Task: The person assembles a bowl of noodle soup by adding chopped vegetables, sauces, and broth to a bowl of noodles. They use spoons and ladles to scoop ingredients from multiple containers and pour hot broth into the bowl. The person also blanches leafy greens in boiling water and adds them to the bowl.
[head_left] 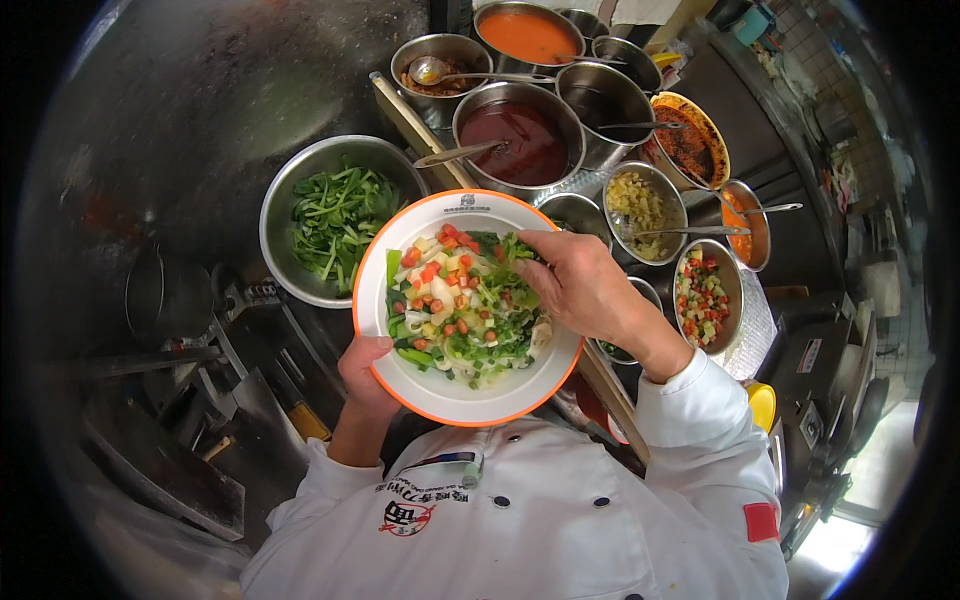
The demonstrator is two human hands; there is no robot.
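My left hand (366,382) grips the lower left rim of a wide white bowl (470,403) with an orange edge, thumb on top and fingers hidden underneath. Inside lie pale noodles with leafy greens, peanuts, diced red and light cubes and chopped green onion. Over the bowl's right side is my right hand (590,285), fingers closed together at some chopped green herbs (513,250). Whether those herbs are pinched or just lie below the fingertips is partly hidden. A steel bowl of cut leafy greens (340,215) stands just beyond the bowl to the left.
Several steel pots stand ahead, with orange soup (528,35), dark red sauce (520,142) and a ladle (430,70). To the right are chopped yellow pickles (640,205), chili oil (690,145) and diced vegetables (702,300). A cleaver-like blade (268,415) lies at the left.
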